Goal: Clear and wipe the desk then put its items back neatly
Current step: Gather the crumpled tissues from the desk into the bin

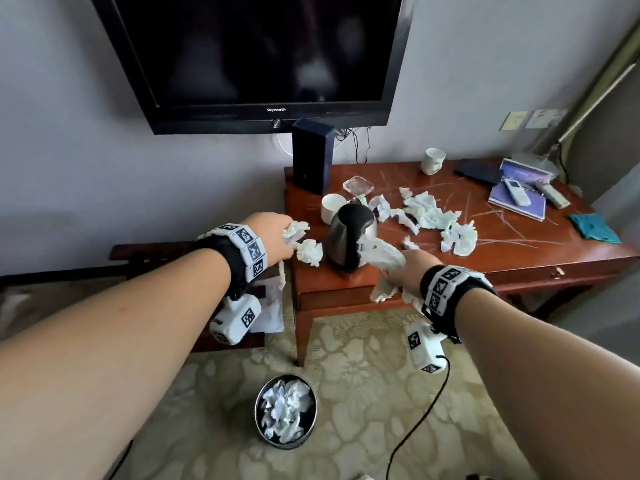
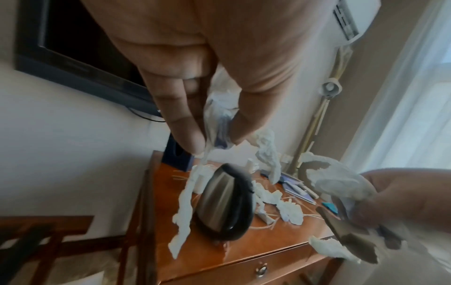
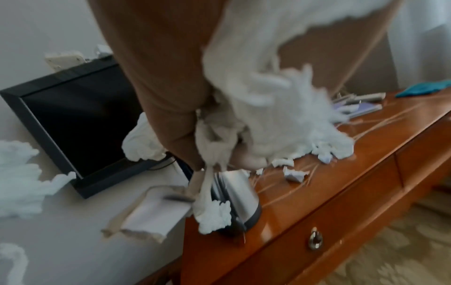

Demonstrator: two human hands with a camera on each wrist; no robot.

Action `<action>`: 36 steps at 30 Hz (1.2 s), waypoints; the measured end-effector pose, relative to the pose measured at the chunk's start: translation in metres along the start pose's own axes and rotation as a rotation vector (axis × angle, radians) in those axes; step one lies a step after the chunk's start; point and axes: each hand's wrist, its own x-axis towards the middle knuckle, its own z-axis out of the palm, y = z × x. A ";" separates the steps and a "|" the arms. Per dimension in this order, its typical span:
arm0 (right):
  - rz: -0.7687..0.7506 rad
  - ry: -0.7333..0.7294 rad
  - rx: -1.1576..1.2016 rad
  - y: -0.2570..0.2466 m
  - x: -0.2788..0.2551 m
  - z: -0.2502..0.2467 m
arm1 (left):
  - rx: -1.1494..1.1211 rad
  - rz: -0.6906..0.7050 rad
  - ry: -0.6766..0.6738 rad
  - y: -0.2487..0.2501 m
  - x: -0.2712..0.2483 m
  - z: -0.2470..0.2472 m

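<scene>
left hand (image 1: 273,237): fingers pinching a wad of tissue (image 2: 214,123), shreds dangling off it, held just past the desk's left end, beside the kettle

right hand (image 1: 412,268): curled round its own bunch of tissue (image 1: 384,258), bits trailing below the fist, right at the desk's front edge

kettle (image 1: 349,233): steel with a black lid and handle, standing on the left end of the desk, between the two hands

desk (image 1: 519,251): reddish wood, pale scratchy streaks all over the top, drawers along the front

loose tissue (image 1: 433,216): still a bunch of crumpled pieces strewn mid-desk, right of the kettle

cups (image 1: 332,206): one white one behind the kettle, the other further back near the wall

cloth (image 1: 594,228): teal, folded, near the right end

remotes (image 1: 516,192): two, lying on a purple booklet at the back right

bin (image 1: 285,410): round, on the carpet in front of the desk's left leg, stuffed with white tissue

tv (image 1: 249,57): on the wall above, screen off
</scene>
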 end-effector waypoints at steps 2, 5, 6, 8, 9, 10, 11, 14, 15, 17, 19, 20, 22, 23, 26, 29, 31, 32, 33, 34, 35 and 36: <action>0.002 -0.081 0.012 -0.001 0.011 0.020 | -0.031 -0.066 -0.029 -0.013 -0.004 0.017; 0.004 -0.186 0.017 -0.001 0.027 0.054 | -0.037 -0.113 -0.070 -0.026 -0.009 0.051; 0.005 -0.207 0.006 -0.001 0.031 0.066 | -0.053 -0.121 -0.081 -0.029 -0.011 0.062; -0.005 -0.238 -0.029 -0.002 0.034 0.089 | -0.074 -0.144 -0.110 -0.035 -0.013 0.087; -0.012 -0.250 -0.038 -0.001 0.035 0.100 | -0.074 -0.145 -0.135 -0.040 -0.014 0.100; -0.005 -0.258 -0.040 -0.002 0.035 0.110 | -0.076 -0.140 -0.159 -0.046 -0.014 0.114; 0.004 -0.265 -0.038 -0.003 0.034 0.119 | -0.090 -0.150 -0.167 -0.053 -0.013 0.127; 0.068 -0.265 -0.056 -0.008 0.036 0.137 | -0.159 -0.171 -0.164 -0.073 -0.010 0.152; 0.093 -0.264 -0.057 -0.010 0.037 0.142 | -0.179 -0.171 -0.176 -0.080 -0.008 0.158; 0.148 -0.262 -0.064 -0.016 0.038 0.152 | -0.222 -0.173 -0.198 -0.092 -0.004 0.168; 0.212 -0.274 -0.086 -0.022 0.038 0.166 | -0.229 -0.132 -0.220 -0.104 -0.002 0.177; 0.234 -0.288 -0.096 -0.026 0.037 0.174 | -0.232 -0.108 -0.242 -0.109 -0.002 0.184; 0.262 -0.300 -0.076 -0.036 0.034 0.192 | -0.233 -0.090 -0.297 -0.120 -0.002 0.198; 0.272 -0.299 -0.053 -0.040 0.034 0.203 | -0.230 -0.084 -0.316 -0.125 0.000 0.206; 0.307 -0.298 0.034 -0.040 0.038 0.243 | -0.241 -0.057 -0.342 -0.133 0.005 0.242; 0.381 -0.320 0.094 -0.022 0.053 0.297 | -0.288 -0.035 -0.416 -0.133 0.007 0.297; 0.434 -0.353 0.114 -0.006 0.067 0.337 | -0.336 -0.043 -0.454 -0.132 0.006 0.342; 0.448 -0.374 0.117 0.002 0.075 0.358 | -0.374 -0.058 -0.473 -0.132 0.005 0.367; 0.459 -0.389 0.123 0.012 0.084 0.380 | -0.403 -0.078 -0.492 -0.132 0.005 0.391; 0.468 -0.408 0.129 0.022 0.092 0.402 | -0.412 -0.101 -0.511 -0.133 0.006 0.418; 0.472 -0.421 0.134 0.033 0.101 0.425 | -0.420 -0.111 -0.532 -0.133 0.007 0.442; 0.479 -0.435 0.136 0.044 0.108 0.447 | -0.427 -0.112 -0.557 -0.134 0.008 0.469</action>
